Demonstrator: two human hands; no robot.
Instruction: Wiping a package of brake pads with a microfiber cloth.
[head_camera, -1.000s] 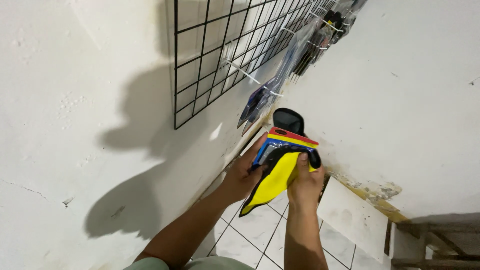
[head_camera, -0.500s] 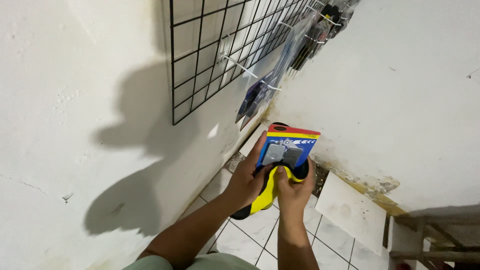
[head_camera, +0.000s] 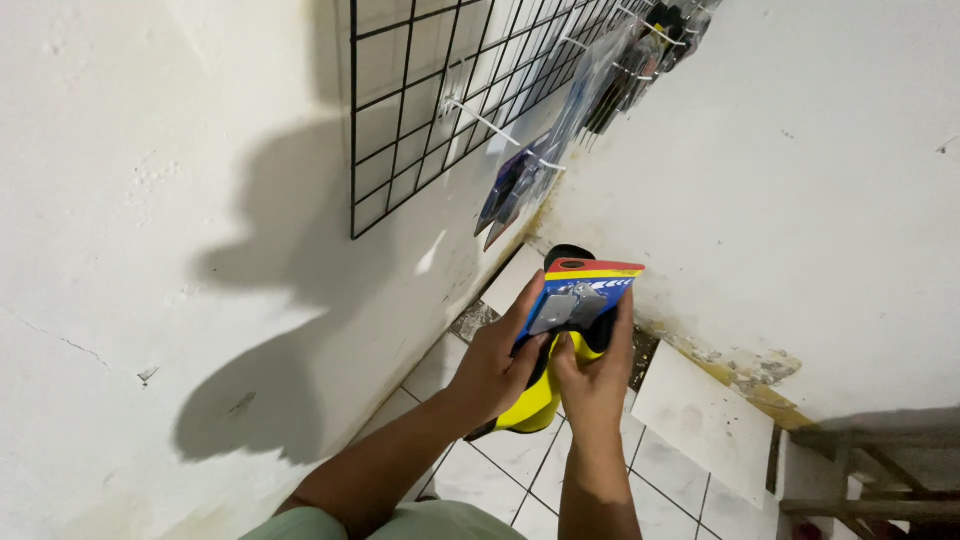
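A: So, head view, where's the blister pack (head_camera: 580, 300)?
B: Centre frame, pinched between both hands. Left hand (head_camera: 497, 365) grips its left edge, right hand (head_camera: 592, 375) its lower right.
A: Surroundings?
B: Black wire grid (head_camera: 450, 90) on the wall, far left; packs hang from its hooks.

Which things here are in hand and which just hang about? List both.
In hand:
left hand
right hand
blue carded blister pack with grey metal parts
yellow and black package

Just about:
black wire grid panel
packaged goods hanging on hooks
loose white tile
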